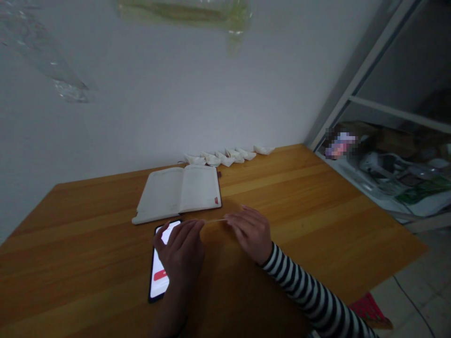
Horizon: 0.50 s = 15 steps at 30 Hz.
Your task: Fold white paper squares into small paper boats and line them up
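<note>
Head view: one work surface, two bare hands, sundry objects.

Item, a thin, pale, flat piece (215, 220), seen nearly edge-on as a fine line; material cannot be told. Located above the table, spanning the gap between the two hands, just in front of the notebook.

Item, left hand (183, 251): fingers bent and drawn together, tips narrowed on the piece's left end; forearm bare; hand covering part of the phone from sight.

Item, right hand (252, 232): fingers together, thumb beneath, pinching the right end; wrist in a black-and-white striped sleeve (299, 281).

Item, a black-edged smartphone (160, 286), screen lit white with a red button, lying face up.

Item, an open notebook with blank-looking cream pages (164, 190), small red mark at the lower right corner, lying flat beyond the phone.

Item, a row of about six small white folded boat shapes (225, 159), set along the rear edge near the wall, the rightmost slightly apart.

Item, a yellow-brown wooden table (299, 206), bearing notebook, phone and boats.

Item, a pale wall (176, 103), with clear and yellowed tape.

Item, a light-framed shelf unit (398, 112), right, with mixed, dimly lit contents.
</note>
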Tool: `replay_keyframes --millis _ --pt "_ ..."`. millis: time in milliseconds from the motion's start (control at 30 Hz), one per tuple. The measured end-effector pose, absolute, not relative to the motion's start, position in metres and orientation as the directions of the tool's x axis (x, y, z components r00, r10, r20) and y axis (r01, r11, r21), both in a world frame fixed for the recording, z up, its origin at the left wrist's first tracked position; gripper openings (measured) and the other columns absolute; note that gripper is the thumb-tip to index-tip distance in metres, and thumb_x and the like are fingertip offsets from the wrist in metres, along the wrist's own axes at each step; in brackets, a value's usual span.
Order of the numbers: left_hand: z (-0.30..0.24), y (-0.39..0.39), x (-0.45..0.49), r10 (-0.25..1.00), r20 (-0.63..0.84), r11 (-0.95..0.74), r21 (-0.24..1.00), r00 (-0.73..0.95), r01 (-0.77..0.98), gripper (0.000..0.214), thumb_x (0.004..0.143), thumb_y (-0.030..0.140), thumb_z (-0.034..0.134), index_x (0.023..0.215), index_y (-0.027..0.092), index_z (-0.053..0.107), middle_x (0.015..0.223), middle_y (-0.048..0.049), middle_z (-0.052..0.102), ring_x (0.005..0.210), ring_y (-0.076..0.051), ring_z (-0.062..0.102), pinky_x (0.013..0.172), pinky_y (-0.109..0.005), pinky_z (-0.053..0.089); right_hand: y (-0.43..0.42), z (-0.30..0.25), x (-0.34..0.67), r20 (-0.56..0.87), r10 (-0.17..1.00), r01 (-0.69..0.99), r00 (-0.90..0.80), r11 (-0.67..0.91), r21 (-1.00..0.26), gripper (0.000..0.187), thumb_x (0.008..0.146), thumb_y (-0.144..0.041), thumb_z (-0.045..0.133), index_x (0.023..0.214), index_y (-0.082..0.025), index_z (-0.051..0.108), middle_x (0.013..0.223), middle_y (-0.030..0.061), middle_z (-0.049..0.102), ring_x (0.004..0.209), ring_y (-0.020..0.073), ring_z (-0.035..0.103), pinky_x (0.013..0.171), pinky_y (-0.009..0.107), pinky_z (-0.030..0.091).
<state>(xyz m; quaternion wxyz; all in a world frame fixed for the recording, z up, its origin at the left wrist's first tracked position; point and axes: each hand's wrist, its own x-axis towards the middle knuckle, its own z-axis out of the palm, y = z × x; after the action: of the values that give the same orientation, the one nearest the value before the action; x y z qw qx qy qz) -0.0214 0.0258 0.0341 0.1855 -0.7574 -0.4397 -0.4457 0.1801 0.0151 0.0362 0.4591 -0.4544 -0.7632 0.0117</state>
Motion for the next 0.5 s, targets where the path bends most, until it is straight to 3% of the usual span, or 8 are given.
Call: replay_keyframes --millis 167,333,500 --pt "0.036 0.023 -0.015 0.491 0.825 -0.607 0.094 0.28 0.789 0.029 0.081 -0.002 0.057 0.097 0.02 0.067 0.086 -0.0039 0.077 0.079 -0.019 0.071 0.098 -0.042 0.04 0.014 0.034 0.172 0.682 0.705 0.669 -0.194 0.604 -0.433 0.016 0.09 -0.012 0.059 0.098 -0.021 0.07 0.093 0.0013 0.079 0.082 0.0143 0.073 0.103 0.036 0.049" --pt "0.036 0.022 -0.01 0.529 0.788 -0.672 0.163 0.315 0.722 0.025 0.085 0.002 0.06 0.101 0.02 0.066 0.093 -0.0048 0.077 0.084 -0.018 0.07 0.093 -0.039 0.042 0.012 0.039 0.168 0.693 0.699 0.638 -0.176 0.617 -0.461 0.014 0.085 -0.01 0.061 0.089 -0.022 0.068 0.086 0.0001 0.078 0.075 0.0136 0.072 0.104 0.037 0.048" --pt "0.034 0.019 -0.008 0.502 0.801 -0.69 0.144 0.325 0.71 0.028 0.084 -0.002 0.057 0.096 0.021 0.066 0.081 -0.0014 0.075 0.074 -0.016 0.068 0.09 -0.039 0.042 0.009 0.039 0.165 0.689 0.706 0.613 -0.163 0.619 -0.49 0.013 0.083 -0.011 0.061 0.086 -0.023 0.067 0.083 -0.0003 0.078 0.072 0.0142 0.072 0.107 0.041 0.046"
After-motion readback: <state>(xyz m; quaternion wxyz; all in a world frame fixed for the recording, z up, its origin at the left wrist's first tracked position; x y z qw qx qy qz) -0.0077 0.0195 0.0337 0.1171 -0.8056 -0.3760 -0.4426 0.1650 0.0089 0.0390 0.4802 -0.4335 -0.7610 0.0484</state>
